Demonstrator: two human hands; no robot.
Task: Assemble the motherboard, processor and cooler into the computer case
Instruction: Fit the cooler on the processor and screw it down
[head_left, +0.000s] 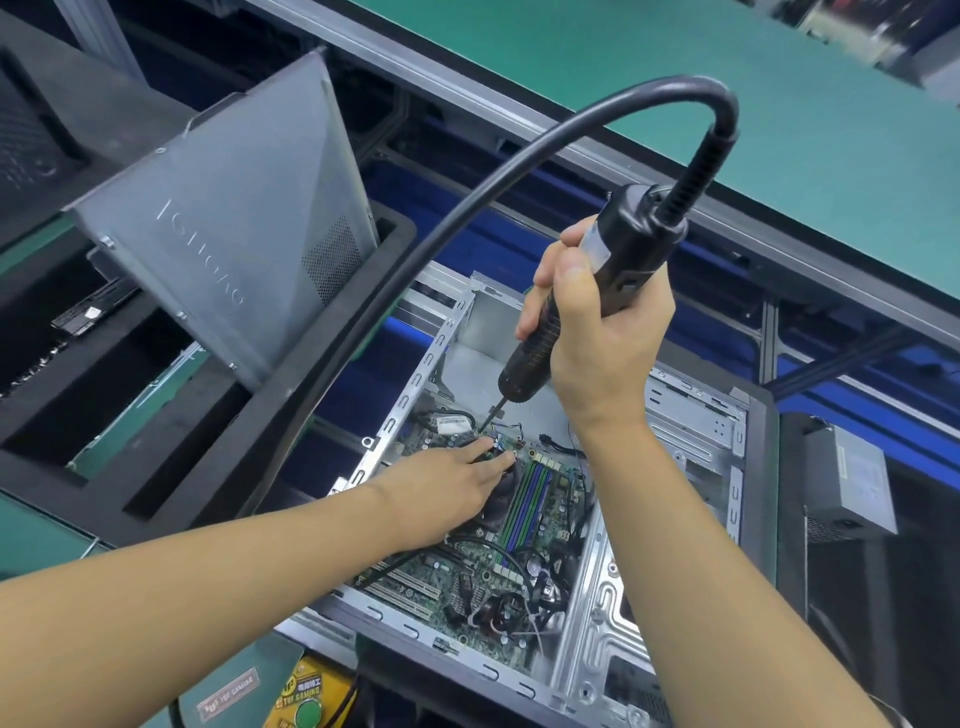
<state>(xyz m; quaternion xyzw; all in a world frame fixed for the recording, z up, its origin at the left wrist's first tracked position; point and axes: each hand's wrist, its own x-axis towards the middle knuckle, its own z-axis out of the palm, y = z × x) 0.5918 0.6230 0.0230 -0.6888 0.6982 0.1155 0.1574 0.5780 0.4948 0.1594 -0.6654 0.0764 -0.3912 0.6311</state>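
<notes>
1. Head view: the right hand (597, 332) closes firmly around a black cylindrical electric screwdriver (628, 234) with a ribbed grip, its thin bit pointing down.
2. The left hand (441, 493) lies flat with straight fingers on the green printed motherboard (467, 577), fingertips just beside the bit.
3. The motherboard lies inside the open silver sheet-metal computer case (587, 597).
4. A thick smooth black cable (467, 171) arches from the screwdriver's top.
</notes>
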